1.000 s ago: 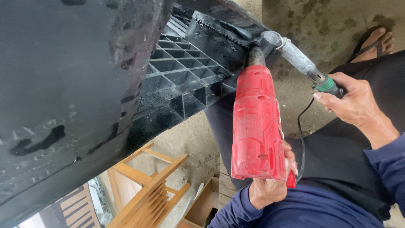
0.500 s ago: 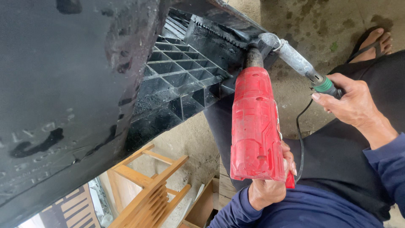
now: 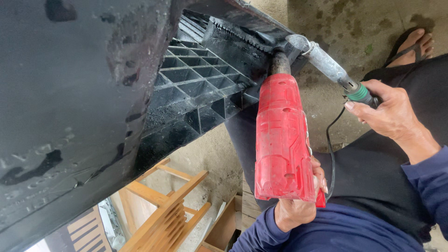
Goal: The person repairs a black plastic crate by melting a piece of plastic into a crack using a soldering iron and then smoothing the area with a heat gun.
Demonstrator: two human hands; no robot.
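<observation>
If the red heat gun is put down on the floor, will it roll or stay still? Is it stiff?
The red heat gun looks like a rigid, ribbed plastic shell, so it is probably stiff and not slippery. Its flattened sides suggest it would rest rather than roll. The black cord beside it is floppy and might tug it.

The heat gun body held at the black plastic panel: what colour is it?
Red heat gun, gripped by the left hand; clearest in the head view.
</observation>
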